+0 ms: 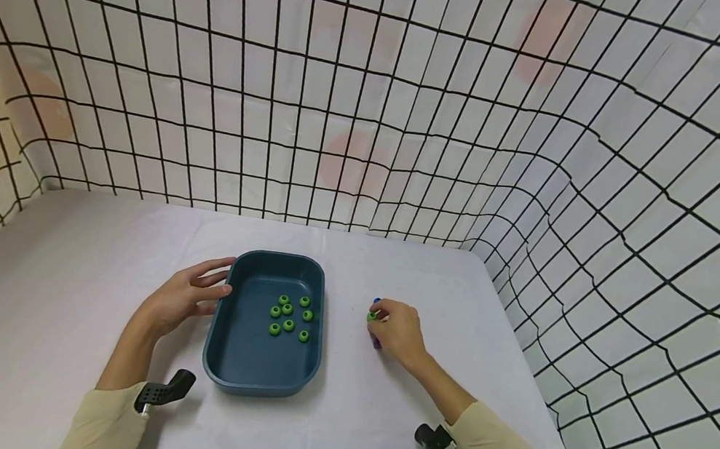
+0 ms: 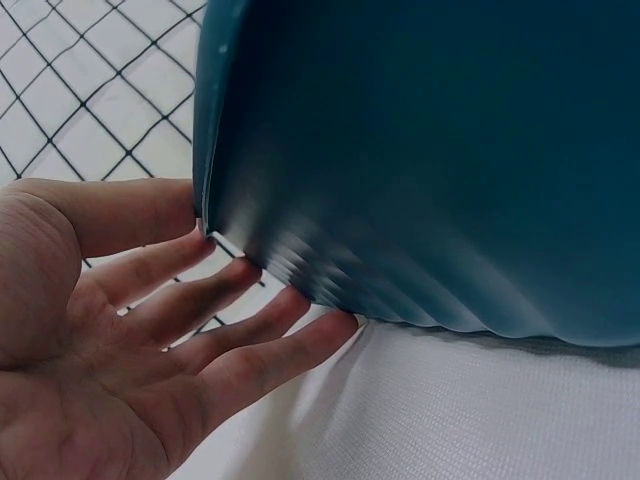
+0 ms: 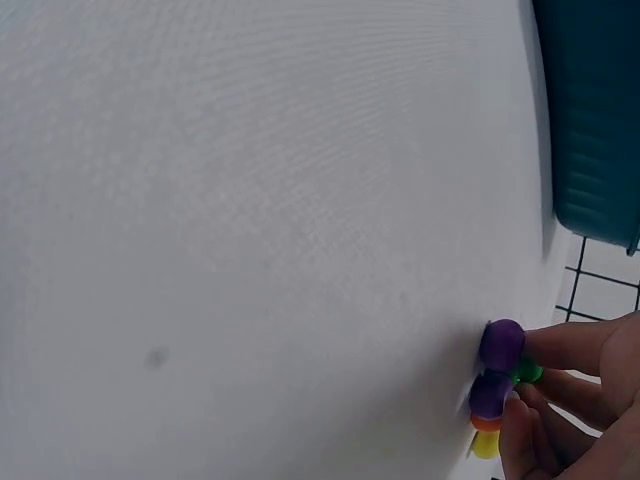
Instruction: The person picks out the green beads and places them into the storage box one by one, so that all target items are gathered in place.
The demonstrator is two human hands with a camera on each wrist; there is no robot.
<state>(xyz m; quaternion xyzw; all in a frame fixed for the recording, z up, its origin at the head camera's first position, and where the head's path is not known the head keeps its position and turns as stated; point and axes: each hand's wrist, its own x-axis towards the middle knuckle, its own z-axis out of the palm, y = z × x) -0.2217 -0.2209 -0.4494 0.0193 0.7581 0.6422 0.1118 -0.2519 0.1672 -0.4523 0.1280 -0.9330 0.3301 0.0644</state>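
A dark teal tray (image 1: 259, 371) holds several green beads (image 1: 288, 325) on its floor. At its left side is my left hand (image 1: 177, 300), thumb at the rim and fairly straight fingertips against the outer wall, as the left wrist view shows. To the right of the tray, low over the cloth, my right hand (image 1: 398, 331) pinches a green bead (image 1: 371, 316) between thumb and fingers. Two purple beads (image 3: 502, 345), an orange bead (image 3: 486, 423) and a yellow bead (image 3: 486, 445) cluster right beside those fingertips. A blue bead (image 1: 377, 300) peeks out beyond the hand, which partly hides the cluster.
White cloth (image 1: 366, 415) covers the table. A black wire grid (image 1: 354, 158) backed with white sheeting rises at the rear and along both sides. Each sleeve carries a black wrist camera, such as the left wrist camera (image 1: 166, 388).
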